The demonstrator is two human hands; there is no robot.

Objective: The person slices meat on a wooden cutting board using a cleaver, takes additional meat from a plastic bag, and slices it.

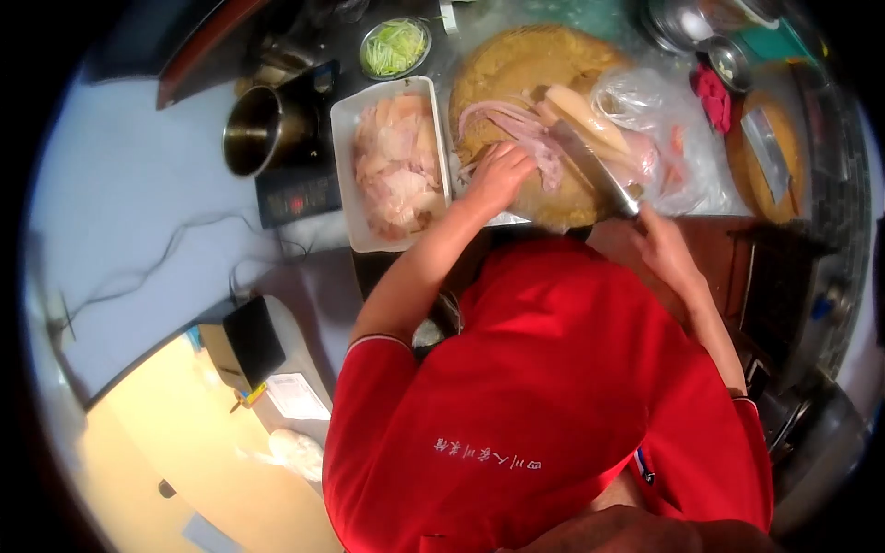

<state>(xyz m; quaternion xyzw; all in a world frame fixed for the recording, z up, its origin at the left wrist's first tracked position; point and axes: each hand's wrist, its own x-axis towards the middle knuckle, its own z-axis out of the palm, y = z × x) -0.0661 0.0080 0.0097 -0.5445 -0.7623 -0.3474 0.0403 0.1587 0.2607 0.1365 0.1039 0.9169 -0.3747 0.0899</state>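
My right hand [666, 247] is closed around the handle of a kitchen knife [595, 168], whose broad blade lies slantwise over the chopping board. On the round wooden board [489, 69], pale pink raw meat [525, 129] spreads in long strips left of the blade. My left hand [501, 177] presses down on the near end of this meat with its fingers curled. A thicker pale piece of meat [590, 120] lies beyond the knife, partly beside a clear plastic bag [687, 129]. Fingertips of my left hand are hard to make out.
Left of the board stands a white tub [339, 138] of raw meat pieces. Behind it is a bowl of shredded green vegetable [396, 48]. A metal pot [251, 134] stands farther left. A second knife [767, 152] rests on a smaller board [793, 129] at right, near a red cloth [711, 100].
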